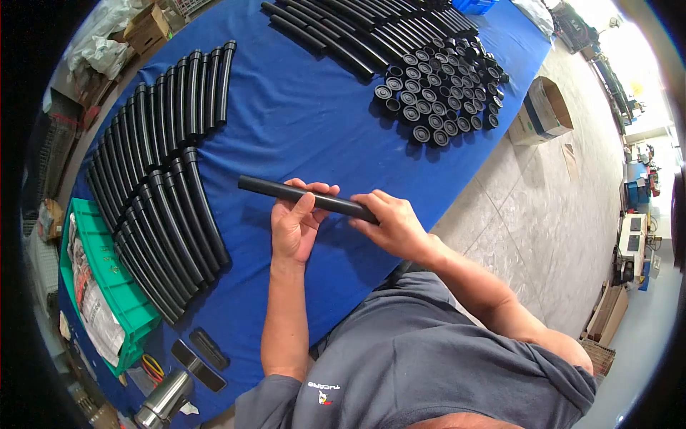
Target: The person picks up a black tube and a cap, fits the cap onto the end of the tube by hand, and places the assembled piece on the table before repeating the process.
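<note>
A straight black plastic tube [341, 206] is held in both hands above the blue-covered table, slanting slightly down to the right. My left hand [294, 227] supports it near the middle, with the thumb across the front and the fingers behind. Around the tube's right end my right hand [393, 223] is closed, hiding that end. The tube's left end sticks out free past my left hand. To the left, many similar tubes with caps on their upper ends [187, 107] lie side by side in overlapping rows.
Round black caps [429, 93] sit clustered at the upper right, beside a pile of plain black tubes [336, 28]. A green crate [143, 314], a phone [199, 365] and a metal cup [166, 400] are at lower left. A cardboard box [539, 114] stands on the floor.
</note>
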`<state>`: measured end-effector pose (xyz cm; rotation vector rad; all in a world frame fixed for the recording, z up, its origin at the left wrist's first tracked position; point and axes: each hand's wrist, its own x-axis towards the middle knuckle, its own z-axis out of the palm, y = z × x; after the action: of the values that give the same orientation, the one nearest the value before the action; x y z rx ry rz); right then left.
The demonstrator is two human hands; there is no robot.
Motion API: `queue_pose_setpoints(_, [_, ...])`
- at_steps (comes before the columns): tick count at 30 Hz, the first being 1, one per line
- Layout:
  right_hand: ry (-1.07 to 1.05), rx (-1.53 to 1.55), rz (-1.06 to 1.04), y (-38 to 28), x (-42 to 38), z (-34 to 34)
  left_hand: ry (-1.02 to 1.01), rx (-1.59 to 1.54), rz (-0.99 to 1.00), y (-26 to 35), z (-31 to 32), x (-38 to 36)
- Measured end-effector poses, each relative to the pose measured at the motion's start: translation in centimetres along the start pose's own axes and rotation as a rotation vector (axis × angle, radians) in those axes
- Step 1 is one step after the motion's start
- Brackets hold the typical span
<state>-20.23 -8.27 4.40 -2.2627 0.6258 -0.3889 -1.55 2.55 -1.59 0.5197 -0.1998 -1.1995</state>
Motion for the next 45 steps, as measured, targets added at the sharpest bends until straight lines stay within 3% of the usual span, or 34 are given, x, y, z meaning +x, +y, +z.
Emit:
queue_pose_setpoints(4, [-0.319,0.546,0.53,-1.3,0.8,-2.2,-0.051,-0.002,-0.016,0.1,-0.3,-0.1])
queue_pose_setpoints(5, [-0.257,0.467,0.374,-0.5,0.4,-1.5,-0.048,-0.002,-0.017,0.1,-0.3,0.0])
queue_pose_setpoints(10, [-0.244,0.436,0.406,-0.8,0.3,-1.5,-0.032,-0.035,-0.031,0.2,0.3,-0.1])
queue_pose_setpoints(14, [-0.185,0.349,0.286,-0.6,0.3,-1.4,0.056,-0.011,-0.016,-0.1,0.9,-0.2])
queue_pose_setpoints(16, [-0.014,-0.028,-0.039,0.1,0.2,-0.7,0.108,0.025,-0.01,-0.1,1.2,-0.1])
queue_pose_setpoints(18, [0.002,-0.15,-0.092,-0.3,0.0,-0.6,0.078,0.039,0.008,-0.2,0.7,-0.2])
queue_pose_setpoints(20, [-0.031,0.042,-0.022,-0.6,-0.1,-0.5,0.003,0.016,0.017,-0.2,0.2,-0.1])
queue_pose_setpoints(23, [-0.31,0.655,0.684,-1.6,0.5,-2.0,0.008,0.023,-0.004,0.1,0.3,-0.2])
queue_pose_setpoints(26, [0.062,-0.087,-0.073,-0.1,-0.3,0.2,0.039,-0.008,-0.01,-0.1,0.8,0.0])
queue_pose_setpoints(27, [0.135,-0.188,-0.191,0.2,-0.3,0.8,0.044,0.009,-0.007,-0.1,0.8,-0.1])
queue_pose_setpoints(30, [-0.045,0.098,0.084,-0.3,-0.1,0.2,-0.042,0.032,0.032,-0.2,0.2,0.0])
queue_pose_setpoints(31, [-0.295,0.392,0.559,-1.3,0.5,-1.2,-0.038,0.037,0.016,-0.1,0.1,-0.1])
queue_pose_setpoints(34, [-0.221,0.401,0.528,-0.3,0.2,-0.9,-0.013,0.041,-0.021,0.0,0.3,0.0])
queue_pose_setpoints(35, [0.019,0.087,0.057,0.0,0.0,0.0,0.013,0.032,-0.023,-0.1,0.5,0.0])
queue_pose_setpoints(38, [0.063,-0.146,-0.05,0.0,-0.3,0.2,-0.002,0.03,-0.014,-0.4,0.4,-0.1])
queue_pose_setpoints(39, [0.009,0.074,0.033,-0.3,-0.1,0.0,-0.028,0.038,-0.007,-0.2,0.3,0.0])
queue_pose_setpoints(42, [-0.334,0.662,0.668,-0.8,0.5,-2.0,-0.055,0.014,-0.05,0.4,0.2,-0.3])
queue_pose_setpoints(43, [-0.272,0.448,0.538,-0.8,0.2,-1.6,-0.028,0.021,-0.041,0.2,0.5,-0.2])
queue_pose_setpoints(44, [0.007,0.056,-0.054,0.4,-0.1,-0.4,-0.006,0.032,-0.039,0.1,0.7,-0.1])
queue_pose_setpoints(45, [0.069,-0.102,-0.151,0.6,-0.1,0.1,0.021,0.043,-0.038,0.0,0.8,-0.1])
